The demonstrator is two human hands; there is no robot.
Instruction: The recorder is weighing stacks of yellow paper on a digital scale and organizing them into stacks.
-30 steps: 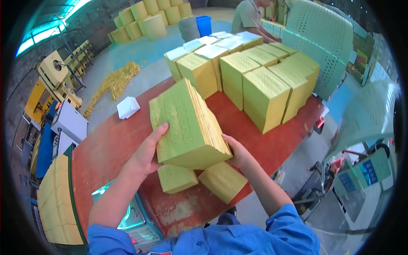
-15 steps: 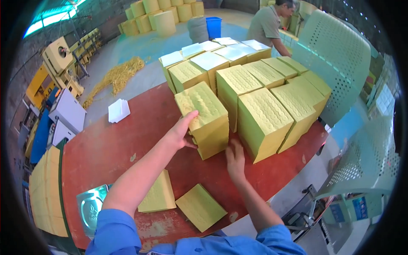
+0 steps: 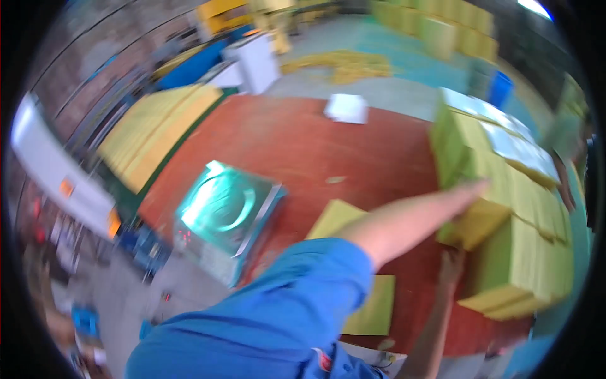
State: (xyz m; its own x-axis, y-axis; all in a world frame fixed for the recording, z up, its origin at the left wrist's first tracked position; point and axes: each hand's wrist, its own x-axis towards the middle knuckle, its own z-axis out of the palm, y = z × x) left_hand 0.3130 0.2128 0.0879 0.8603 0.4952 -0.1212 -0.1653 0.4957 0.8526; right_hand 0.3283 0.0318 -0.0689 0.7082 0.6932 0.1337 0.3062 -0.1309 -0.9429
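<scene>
Motion blurs the view. At the right of the red table, my left hand (image 3: pixel 470 189) rests against a thick block of stacked yellow paper (image 3: pixel 483 226), its fingers smeared. Low by the block's near corner is my right hand (image 3: pixel 452 265), also too blurred to show its grip. Other yellow paper blocks (image 3: pixel 524 252) stand tightly grouped beside this one, some topped with white sheets (image 3: pixel 511 144). Partly behind my left arm lies a short yellow stack (image 3: pixel 334 216), and a flat yellow piece (image 3: pixel 377 309) lies nearer me.
A metal-topped weighing scale (image 3: pixel 221 205) sits at the table's left. White sheets (image 3: pixel 347 108) lie near the far edge of the red table (image 3: pixel 303 145). Long yellow paper stacks (image 3: pixel 161 132) stand beyond the left edge. Another person (image 3: pixel 564 145) is at the far right.
The view has swung left, bringing the whole scale into sight. The yellow block at my left hand now appears closer against the grouped blocks. My right hand stays low beside it.
</scene>
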